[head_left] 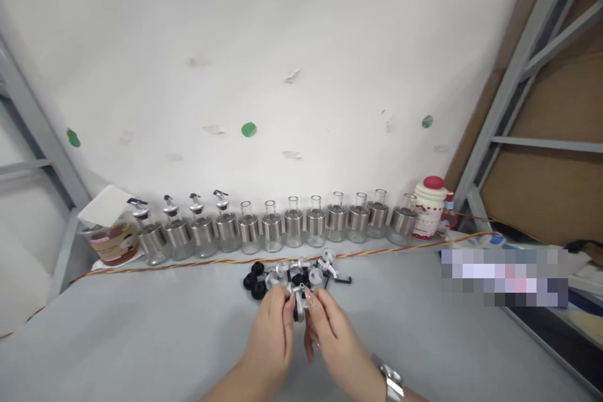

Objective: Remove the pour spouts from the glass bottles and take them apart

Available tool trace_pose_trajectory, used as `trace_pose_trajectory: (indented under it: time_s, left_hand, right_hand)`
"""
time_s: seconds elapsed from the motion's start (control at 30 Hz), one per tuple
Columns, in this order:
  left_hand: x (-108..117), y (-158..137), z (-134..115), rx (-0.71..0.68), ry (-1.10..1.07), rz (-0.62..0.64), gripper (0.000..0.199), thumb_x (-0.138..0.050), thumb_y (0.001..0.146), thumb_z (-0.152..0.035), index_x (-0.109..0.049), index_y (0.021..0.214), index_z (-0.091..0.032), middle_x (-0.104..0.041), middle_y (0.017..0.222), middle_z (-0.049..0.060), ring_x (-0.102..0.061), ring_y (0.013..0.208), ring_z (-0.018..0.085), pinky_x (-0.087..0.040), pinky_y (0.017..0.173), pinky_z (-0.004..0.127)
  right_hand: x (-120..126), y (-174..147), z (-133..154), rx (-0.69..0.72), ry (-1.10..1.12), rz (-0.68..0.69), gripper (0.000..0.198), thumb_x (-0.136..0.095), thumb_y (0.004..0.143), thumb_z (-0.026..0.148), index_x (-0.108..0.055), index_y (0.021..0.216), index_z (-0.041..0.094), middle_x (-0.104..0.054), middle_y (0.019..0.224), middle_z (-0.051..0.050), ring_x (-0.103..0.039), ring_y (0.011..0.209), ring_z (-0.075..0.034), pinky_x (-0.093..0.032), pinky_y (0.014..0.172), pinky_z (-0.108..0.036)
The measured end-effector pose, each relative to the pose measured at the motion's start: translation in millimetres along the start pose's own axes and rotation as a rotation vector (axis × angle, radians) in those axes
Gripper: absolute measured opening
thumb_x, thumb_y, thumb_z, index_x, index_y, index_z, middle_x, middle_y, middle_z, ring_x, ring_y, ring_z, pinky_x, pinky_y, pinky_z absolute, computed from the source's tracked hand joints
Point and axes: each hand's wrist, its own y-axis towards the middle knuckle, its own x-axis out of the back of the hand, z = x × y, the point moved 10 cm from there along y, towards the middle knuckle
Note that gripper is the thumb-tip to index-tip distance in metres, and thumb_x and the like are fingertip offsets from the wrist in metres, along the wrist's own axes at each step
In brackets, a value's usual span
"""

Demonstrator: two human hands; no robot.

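Between my two hands is a silver and black pour spout, held above the grey table. My left hand is closed on its left side, the thumb pressed against it. The thumb and fingers of my right hand pinch it from the right. Just beyond my fingers lies a pile of loose parts: black stoppers, silver spout pieces and a small black lever. Behind them stands a row of glass bottles with steel bands; several on the left carry spouts, while the others have open necks.
A red and yellow twisted cord runs across the table before the bottles. At the left end stands a plastic tub; a cream bottle with a red lid is at the right end. Metal shelf posts border the table.
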Motion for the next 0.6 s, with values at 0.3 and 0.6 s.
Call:
trace_pose_trajectory:
  time_s: [0.3,0.6]
  left_hand:
    - [-37,-19,37,0.651,-0.626,0.198,0.044,-0.019,0.083,-0.054,-0.043,0.079,-0.018,-0.034,0.054,-0.006,-0.037,0.040,0.010,-0.036,0.039,0.023]
    - [17,-1,13,-0.098,0.186,-0.050,0.019,-0.027,0.086,-0.020,-0.042,0.075,-0.019,-0.048,0.065,0.001,-0.048,0.060,0.014,-0.039,0.056,0.025]
  right_hand:
    - [-10,-12,58,0.624,-0.842,0.150,0.018,-0.025,0.088,0.023,-0.042,0.082,0.018,-0.048,0.075,-0.005,-0.045,0.066,-0.016,-0.039,0.061,-0.029]
    - [-10,11,-14,-0.221,0.046,0.159,0.044,-0.029,0.080,0.061,-0.042,0.074,0.020,-0.042,0.048,0.006,-0.044,0.040,-0.011,-0.042,0.040,-0.024]
